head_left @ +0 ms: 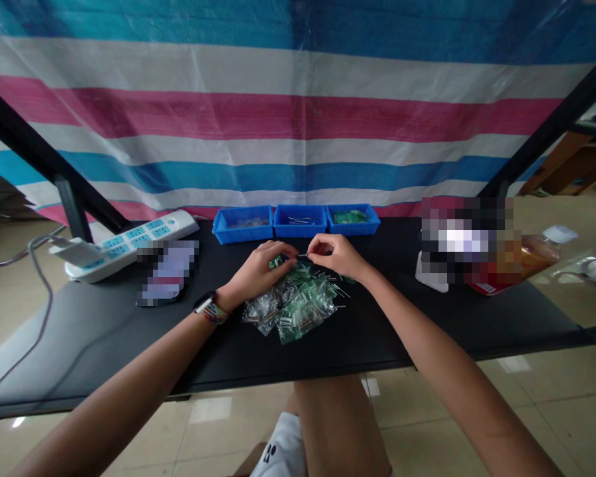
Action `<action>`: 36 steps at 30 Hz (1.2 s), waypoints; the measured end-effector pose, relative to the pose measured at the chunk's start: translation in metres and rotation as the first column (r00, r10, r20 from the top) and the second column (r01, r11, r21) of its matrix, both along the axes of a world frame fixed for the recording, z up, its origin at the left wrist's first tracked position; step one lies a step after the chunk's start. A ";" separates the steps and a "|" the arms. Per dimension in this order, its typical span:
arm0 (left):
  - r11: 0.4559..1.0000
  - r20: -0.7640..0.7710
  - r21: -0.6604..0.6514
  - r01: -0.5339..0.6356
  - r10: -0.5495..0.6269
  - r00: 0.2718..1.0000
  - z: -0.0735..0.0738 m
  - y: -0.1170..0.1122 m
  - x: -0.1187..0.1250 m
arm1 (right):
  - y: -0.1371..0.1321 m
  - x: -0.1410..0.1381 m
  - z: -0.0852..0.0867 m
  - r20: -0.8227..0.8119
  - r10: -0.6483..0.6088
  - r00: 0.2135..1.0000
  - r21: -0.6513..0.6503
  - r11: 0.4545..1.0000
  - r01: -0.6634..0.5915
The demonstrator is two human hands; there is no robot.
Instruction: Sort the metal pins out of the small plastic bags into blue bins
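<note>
My left hand, with a band on its wrist, curves over the left side of a pile of small bags. Green plastic shows between its thumb and fingers. Thumb and forefinger of my right hand pinch a thin metal pin, which points toward my left fingertips. Below both hands lie green plastic bags and clear plastic bags with small parts inside. Several loose metal pins stick out at the pile's right side.
Behind the pile stand three blue bins: left with clear bags, middle with pins, right with green bags. A power strip and a blurred phone-like object lie left. A bottle stands right on the black table.
</note>
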State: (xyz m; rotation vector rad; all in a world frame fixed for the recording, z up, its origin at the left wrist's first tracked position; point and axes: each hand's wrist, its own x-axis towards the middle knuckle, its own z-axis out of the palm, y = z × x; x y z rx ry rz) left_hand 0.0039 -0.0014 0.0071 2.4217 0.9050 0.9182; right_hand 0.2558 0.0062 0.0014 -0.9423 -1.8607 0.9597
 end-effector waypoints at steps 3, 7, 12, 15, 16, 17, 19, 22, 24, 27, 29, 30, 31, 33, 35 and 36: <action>1.000 0.110 -0.024 0.000 0.003 0.994 0.001 -0.002 0.001 | -0.009 -0.011 0.000 -0.040 -0.025 0.999 0.051 0.998 0.027; 0.995 0.219 -0.101 -0.004 0.026 0.975 0.003 -0.005 0.003 | -0.017 -0.016 0.004 -0.026 -0.049 0.998 0.125 0.991 0.052; 0.988 0.284 -0.154 0.013 0.032 0.958 0.001 -0.006 0.007 | -0.024 -0.023 0.003 -0.050 -0.051 0.997 0.108 0.993 0.056; 0.985 0.320 -0.170 0.028 0.029 0.947 0.001 -0.007 0.008 | -0.025 -0.028 -0.001 -0.088 -0.088 0.992 0.093 0.991 0.096; 0.985 0.331 -0.172 0.030 0.029 0.943 0.001 -0.008 0.009 | -0.025 -0.029 -0.002 -0.103 -0.098 0.990 0.085 0.991 0.107; 0.985 0.339 -0.172 0.032 0.029 0.940 0.001 -0.008 0.009 | -0.025 -0.030 -0.003 -0.119 -0.103 0.988 0.074 0.991 0.112; 0.986 0.350 -0.166 0.029 0.032 0.936 0.002 -0.009 0.009 | -0.026 -0.030 -0.002 -0.142 -0.090 0.986 0.046 0.994 0.097; 0.989 0.349 -0.145 0.027 0.025 0.937 -0.001 -0.007 0.008 | -0.027 -0.029 0.002 -0.121 -0.070 0.990 0.039 0.996 0.075; 0.989 0.340 -0.145 0.034 0.018 0.940 -0.004 -0.005 0.007 | -0.028 -0.027 0.005 -0.089 -0.083 0.993 0.047 0.995 0.087; 0.987 0.323 -0.151 0.051 0.001 0.946 -0.009 -0.002 0.007 | -0.028 -0.027 0.007 -0.103 -0.102 0.989 0.033 0.994 0.106; 0.988 0.301 -0.143 0.054 -0.008 0.953 -0.010 -0.002 0.008 | -0.026 -0.027 0.005 -0.140 -0.098 0.985 0.016 0.995 0.102; 0.988 0.290 -0.142 0.056 -0.012 0.957 -0.010 -0.002 0.008 | -0.026 -0.028 0.004 -0.154 -0.094 0.984 0.011 0.995 0.097; 0.988 0.284 -0.144 0.058 -0.015 0.959 -0.009 -0.003 0.008 | -0.025 -0.028 0.003 -0.162 -0.089 0.983 0.009 0.996 0.091; 0.985 0.283 -0.157 0.066 -0.019 0.959 -0.007 -0.004 0.009 | -0.025 -0.028 0.001 -0.155 -0.076 0.985 0.020 0.997 0.080; 0.981 0.290 -0.177 0.077 -0.023 0.957 -0.005 -0.005 0.009 | -0.025 -0.028 0.000 -0.133 -0.074 0.988 0.050 0.995 0.082; 0.979 0.294 -0.187 0.079 -0.021 0.956 -0.004 -0.005 0.009 | -0.025 -0.028 0.000 -0.124 -0.078 0.989 0.065 0.994 0.086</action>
